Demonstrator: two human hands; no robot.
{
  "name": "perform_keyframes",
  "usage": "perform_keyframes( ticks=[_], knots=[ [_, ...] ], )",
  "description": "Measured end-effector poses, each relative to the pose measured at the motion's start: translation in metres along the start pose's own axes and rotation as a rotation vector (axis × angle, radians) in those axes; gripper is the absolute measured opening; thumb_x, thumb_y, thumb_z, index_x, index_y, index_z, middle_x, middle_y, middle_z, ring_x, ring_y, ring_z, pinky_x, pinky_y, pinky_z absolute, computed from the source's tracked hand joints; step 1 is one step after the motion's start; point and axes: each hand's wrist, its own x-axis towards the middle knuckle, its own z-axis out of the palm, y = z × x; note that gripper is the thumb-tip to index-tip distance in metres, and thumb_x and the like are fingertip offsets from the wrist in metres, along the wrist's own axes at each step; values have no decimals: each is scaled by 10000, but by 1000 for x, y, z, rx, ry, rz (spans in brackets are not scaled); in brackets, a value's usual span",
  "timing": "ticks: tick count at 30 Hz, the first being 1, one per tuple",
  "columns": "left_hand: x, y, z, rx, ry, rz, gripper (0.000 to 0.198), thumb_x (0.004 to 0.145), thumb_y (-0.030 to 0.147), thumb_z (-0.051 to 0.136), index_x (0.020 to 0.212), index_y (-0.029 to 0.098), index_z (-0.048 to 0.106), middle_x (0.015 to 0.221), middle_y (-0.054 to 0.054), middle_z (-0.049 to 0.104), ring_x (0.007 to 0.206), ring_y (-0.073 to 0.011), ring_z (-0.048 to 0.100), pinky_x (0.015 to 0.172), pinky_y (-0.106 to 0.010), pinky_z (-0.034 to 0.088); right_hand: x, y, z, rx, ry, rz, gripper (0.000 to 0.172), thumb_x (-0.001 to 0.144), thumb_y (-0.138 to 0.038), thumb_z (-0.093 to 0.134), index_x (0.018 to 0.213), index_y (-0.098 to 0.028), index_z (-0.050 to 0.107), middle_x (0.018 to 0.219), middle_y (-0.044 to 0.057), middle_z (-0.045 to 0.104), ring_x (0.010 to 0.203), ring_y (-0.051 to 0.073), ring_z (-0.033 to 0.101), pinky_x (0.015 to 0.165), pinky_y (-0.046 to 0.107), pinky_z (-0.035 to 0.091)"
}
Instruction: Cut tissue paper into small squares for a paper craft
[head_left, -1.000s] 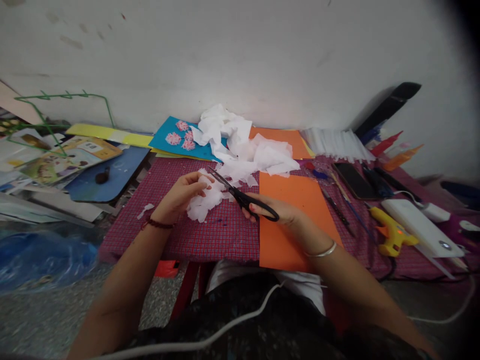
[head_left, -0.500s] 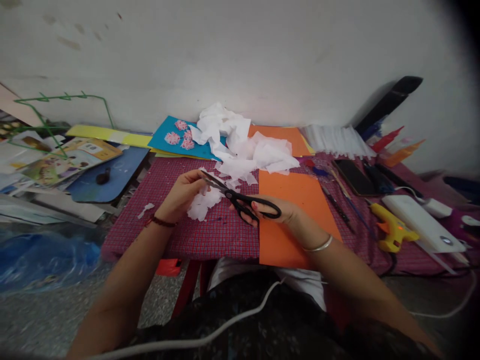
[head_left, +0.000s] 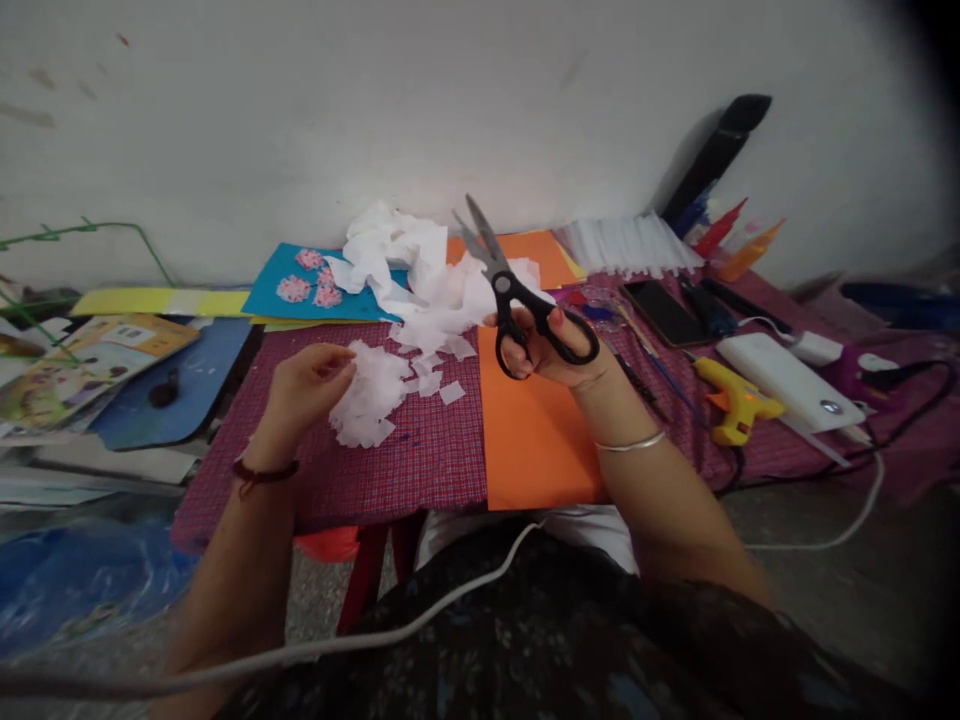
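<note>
My right hand (head_left: 551,345) holds a pair of scissors (head_left: 501,285) by its black loops, fingers through the handles. The blades stand raised and slightly apart, pointing up toward the wall. My left hand (head_left: 311,390) is at the left edge of a heap of small white paper pieces (head_left: 367,395). Its fingers curl loosely, thumb and fingertips a little apart, and no paper shows between them. Behind the heap lies crumpled white tissue paper (head_left: 401,255). An orange sheet (head_left: 536,440) lies under my right hand.
A blue card (head_left: 262,290) with pink paper flowers (head_left: 294,289) lies at the back left. To the right are a phone (head_left: 666,312), a yellow glue gun (head_left: 735,400), a white power bank (head_left: 791,380) and clear glue sticks (head_left: 630,243). Books (head_left: 97,365) are at the left.
The scissors have moved up and right, away from my left hand, and their tips now point up. My left hand has moved left and let go of the paper it pinched.
</note>
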Motion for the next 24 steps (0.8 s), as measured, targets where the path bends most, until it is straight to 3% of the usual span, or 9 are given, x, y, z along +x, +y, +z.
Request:
perform_keyframes(
  ticks=[3,5,9,12,15,20,24],
  knots=[
    [8,23,-6,279,-18,125,130,780,299,722,884,225,748,910,-58,714,835,-233,612,780,-340,453,-5,-14,-11,53,139,-83,689,795,-753,663,1159,-170,612,719,-38,478,583,104,419,560,274,382],
    [16,44,2,332,-69,153,147,839,296,665,922,197,734,900,-58,704,797,-222,606,779,-340,442,-8,-21,-18,77,239,-101,627,861,-734,600,1163,-186,614,731,-35,479,588,110,425,571,275,408],
    [30,76,55,380,-230,151,237,786,346,746,933,170,685,864,-78,664,828,-255,595,775,-341,418,-7,-16,-32,115,266,-125,574,919,-690,567,1181,-182,610,731,-33,526,584,109,469,566,271,441],
    [37,78,100,467,-175,145,402,629,350,850,915,195,614,898,-111,620,958,-350,592,788,-374,426,-3,-4,-39,122,182,-147,603,886,-662,651,1207,-155,593,732,-36,576,577,90,515,535,248,442],
    [49,71,121,404,-200,98,274,621,209,772,809,203,573,964,-134,620,1050,-370,576,810,-381,427,-1,3,-39,96,156,-141,630,853,-642,708,1186,-122,582,735,-37,599,562,74,536,507,233,422],
    [80,71,108,255,-279,2,189,558,123,681,549,206,511,721,-76,585,948,-318,597,751,-337,422,-3,-3,-25,33,132,-135,673,805,-652,748,1145,-99,568,722,-31,604,551,67,534,492,227,382],
    [91,77,83,-7,-303,-157,148,583,171,676,560,197,532,578,-37,566,673,-234,604,656,-323,445,-3,-3,-16,-36,87,-112,645,822,-649,729,1140,-117,553,716,-36,591,554,69,536,494,229,378]
  ],
)
